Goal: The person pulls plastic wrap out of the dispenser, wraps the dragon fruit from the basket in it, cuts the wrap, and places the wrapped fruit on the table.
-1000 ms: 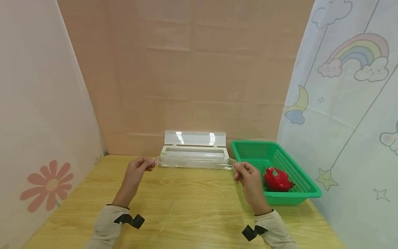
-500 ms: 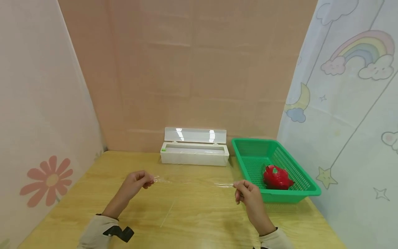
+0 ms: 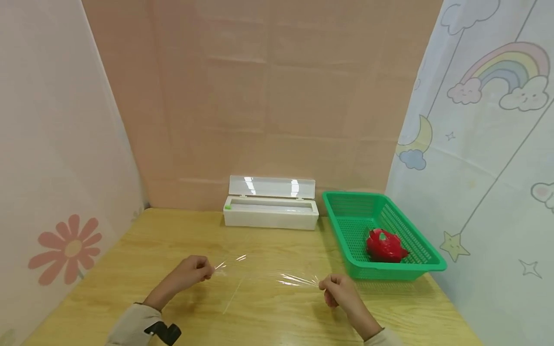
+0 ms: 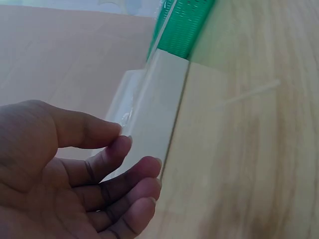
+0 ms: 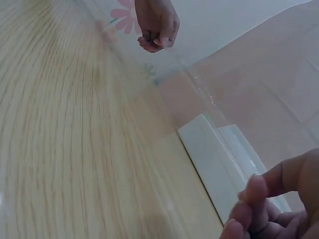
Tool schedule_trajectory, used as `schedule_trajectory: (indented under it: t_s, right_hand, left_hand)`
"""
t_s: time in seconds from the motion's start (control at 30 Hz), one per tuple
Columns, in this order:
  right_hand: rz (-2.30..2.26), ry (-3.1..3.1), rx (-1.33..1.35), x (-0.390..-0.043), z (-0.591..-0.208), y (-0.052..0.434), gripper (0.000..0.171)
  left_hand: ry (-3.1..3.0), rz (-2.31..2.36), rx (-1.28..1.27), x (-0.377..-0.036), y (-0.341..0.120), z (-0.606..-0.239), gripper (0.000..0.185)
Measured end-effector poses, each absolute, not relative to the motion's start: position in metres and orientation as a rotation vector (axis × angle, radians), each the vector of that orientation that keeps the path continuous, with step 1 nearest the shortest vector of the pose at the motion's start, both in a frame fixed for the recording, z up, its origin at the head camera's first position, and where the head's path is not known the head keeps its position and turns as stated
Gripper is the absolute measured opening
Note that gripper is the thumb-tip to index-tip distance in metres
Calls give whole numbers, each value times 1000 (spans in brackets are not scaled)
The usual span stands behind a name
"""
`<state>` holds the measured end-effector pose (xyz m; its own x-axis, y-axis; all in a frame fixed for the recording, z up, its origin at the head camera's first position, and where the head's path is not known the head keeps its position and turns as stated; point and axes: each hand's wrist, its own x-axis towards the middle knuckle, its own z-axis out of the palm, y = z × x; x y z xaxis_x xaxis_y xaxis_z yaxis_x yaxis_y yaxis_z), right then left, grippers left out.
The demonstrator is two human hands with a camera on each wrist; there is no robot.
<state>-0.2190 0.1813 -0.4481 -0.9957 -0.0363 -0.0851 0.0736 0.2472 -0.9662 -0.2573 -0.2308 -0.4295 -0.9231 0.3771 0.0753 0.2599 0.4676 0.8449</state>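
A clear sheet of plastic wrap (image 3: 294, 278) stretches between the two hands above the wooden table, with bright creases near each grip. My left hand (image 3: 188, 275) pinches its left corner between thumb and index finger. At the other corner, my right hand (image 3: 342, 293) pinches the wrap; in the right wrist view its fingertips (image 5: 256, 188) meet. Behind the sheet stands a white wrap dispenser box (image 3: 270, 219), its clear lid (image 3: 272, 187) raised. The wrap's full outline is hard to see because it is transparent.
On the right, a green plastic basket (image 3: 389, 272) holds a red fruit (image 3: 385, 246) that looks like a dragon fruit. A thin pale strip (image 3: 232, 297) lies on the table (image 3: 268, 327). A brown backdrop rises behind, with patterned cloths at both sides.
Both hands have drawn the wrap from beside the dispenser box toward the person and lower in view. The sheet has come away from the box, which now shows fully behind it.
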Motion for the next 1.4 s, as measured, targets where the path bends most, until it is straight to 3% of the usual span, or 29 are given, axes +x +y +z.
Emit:
schedule_trajectory:
  t_s: [0.6,1.4]
  right_hand:
    - [-1165,2836,-435,-229,-474,188,36]
    - [-1212,2708,-415,-225,-473,200,40]
  left_hand:
    - [2705,1150,572,-261,-224,-460,22]
    - [2759,1063,506,-264,-221,-467,23]
